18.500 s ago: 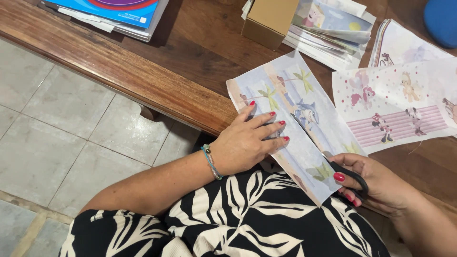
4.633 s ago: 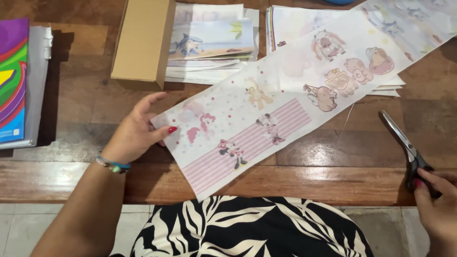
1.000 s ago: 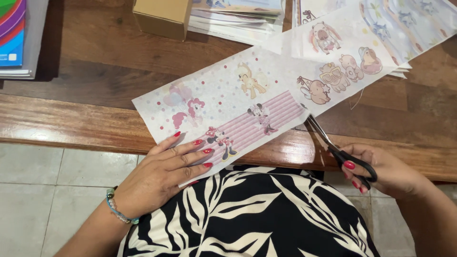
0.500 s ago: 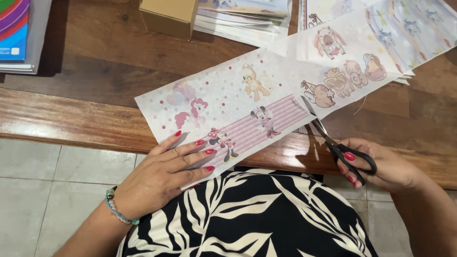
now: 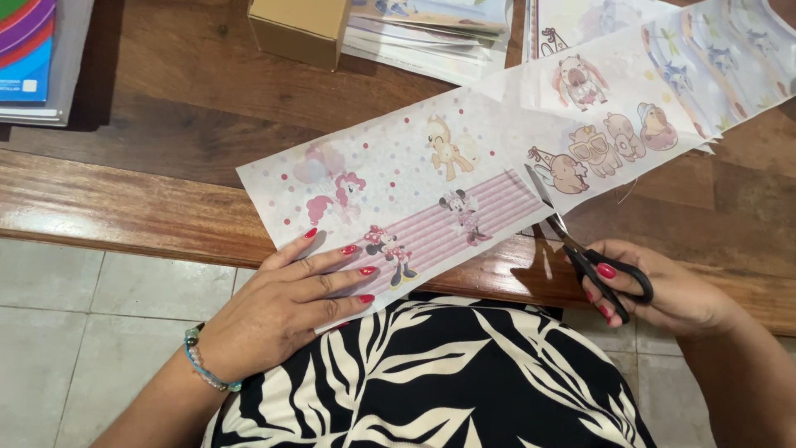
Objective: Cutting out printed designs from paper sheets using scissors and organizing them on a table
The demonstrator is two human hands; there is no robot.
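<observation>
A long printed paper sheet [image 5: 431,187] with cartoon animals and a pink striped band lies slantwise over the front edge of the wooden table [image 5: 124,199]. My left hand [image 5: 282,307] holds its near left corner, fingers spread on top. My right hand [image 5: 663,290] grips black-handled scissors [image 5: 580,249]. Their blades point up and left and bite into the sheet's lower edge, between the striped band and a row of brown animal figures [image 5: 605,149].
A cardboard box [image 5: 298,29] and a stack of printed sheets [image 5: 431,29] lie at the back of the table. Colourful books [image 5: 33,58] sit at the far left. More printed paper [image 5: 730,50] lies at the back right. Grey floor tiles [image 5: 99,332] show below the table.
Since a second ago the scissors have moved up and left into the sheet's lower edge. The sheet has shifted slightly on the table. My left hand keeps its hold on the corner.
</observation>
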